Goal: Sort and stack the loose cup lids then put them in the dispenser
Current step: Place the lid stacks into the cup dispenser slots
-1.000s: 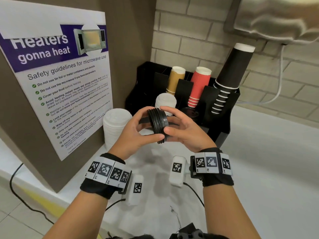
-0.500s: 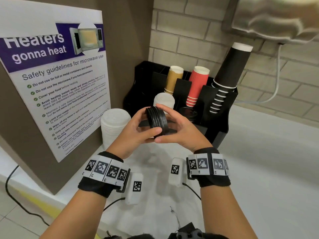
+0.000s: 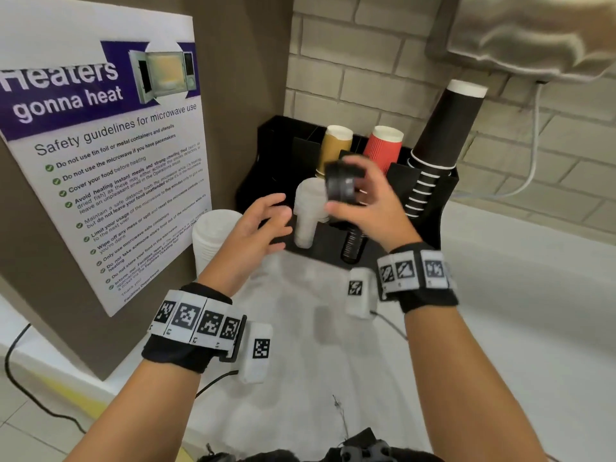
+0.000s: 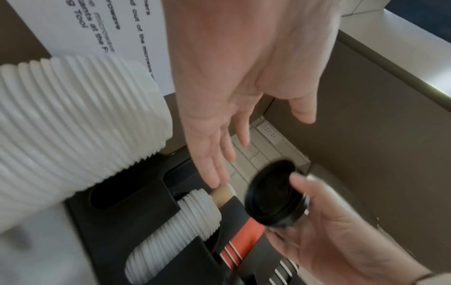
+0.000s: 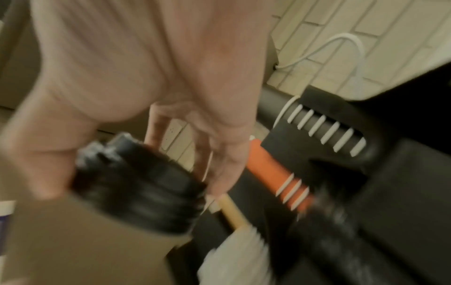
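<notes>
A short stack of black lids (image 3: pixel 343 186) (image 4: pixel 274 194) (image 5: pixel 139 192) is held on edge in my right hand (image 3: pixel 363 201), thumb below and fingers above, raised over the front of the black dispenser (image 3: pixel 430 211). My left hand (image 3: pixel 266 221) (image 4: pixel 234 119) hovers to the left with fingers straight and holds nothing. A white lid stack (image 3: pixel 308 211) (image 4: pixel 175 231) and a black lid stack (image 3: pixel 353 245) sit in the dispenser's front slots. A taller stack of larger white lids (image 3: pixel 213 238) (image 4: pixel 73 125) stands on the counter left of the dispenser.
Tan cups (image 3: pixel 335 145), red cups (image 3: pixel 383 148) and tall black cups (image 3: pixel 440 141) fill the dispenser's rear slots. A microwave safety poster (image 3: pixel 110 155) covers the brown panel on the left. A brick wall (image 3: pixel 366 61) and a white cable (image 3: pixel 533 155) lie behind; white counter (image 3: pixel 500 311) extends right.
My left hand has let go of the black lids and drawn back to the left. My right hand alone has lifted them up and forward over the dispenser.
</notes>
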### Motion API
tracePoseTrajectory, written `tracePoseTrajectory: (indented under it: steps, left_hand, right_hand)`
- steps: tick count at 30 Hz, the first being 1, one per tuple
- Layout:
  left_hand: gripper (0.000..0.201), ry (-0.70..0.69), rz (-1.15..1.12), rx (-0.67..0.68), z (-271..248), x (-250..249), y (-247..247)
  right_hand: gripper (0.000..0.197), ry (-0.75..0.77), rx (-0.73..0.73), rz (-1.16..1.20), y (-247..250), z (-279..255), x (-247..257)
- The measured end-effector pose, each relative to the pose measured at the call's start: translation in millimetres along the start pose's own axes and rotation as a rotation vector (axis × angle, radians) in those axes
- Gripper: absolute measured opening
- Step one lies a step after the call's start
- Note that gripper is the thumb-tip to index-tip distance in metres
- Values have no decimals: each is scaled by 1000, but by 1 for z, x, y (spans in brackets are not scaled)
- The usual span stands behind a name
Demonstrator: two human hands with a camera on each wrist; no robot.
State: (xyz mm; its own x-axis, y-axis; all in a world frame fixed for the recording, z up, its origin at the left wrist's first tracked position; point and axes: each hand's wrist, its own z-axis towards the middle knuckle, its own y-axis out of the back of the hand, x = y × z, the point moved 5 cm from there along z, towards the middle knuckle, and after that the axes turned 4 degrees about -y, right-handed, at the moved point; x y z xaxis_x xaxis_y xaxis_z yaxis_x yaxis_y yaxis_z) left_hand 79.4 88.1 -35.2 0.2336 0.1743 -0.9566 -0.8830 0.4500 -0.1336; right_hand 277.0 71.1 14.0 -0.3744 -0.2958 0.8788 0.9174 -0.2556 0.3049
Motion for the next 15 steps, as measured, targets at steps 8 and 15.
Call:
tracePoseTrajectory:
  steps: [8,15]
  left_hand:
    - [17,10,123,-22,-8,-2,17]
    - [17,26,150,-46,-15,-7,22]
  right_hand:
    - [70,-223,-28,-486,69,52,-44]
    - [82,-339,196,-982,50,51,-64]
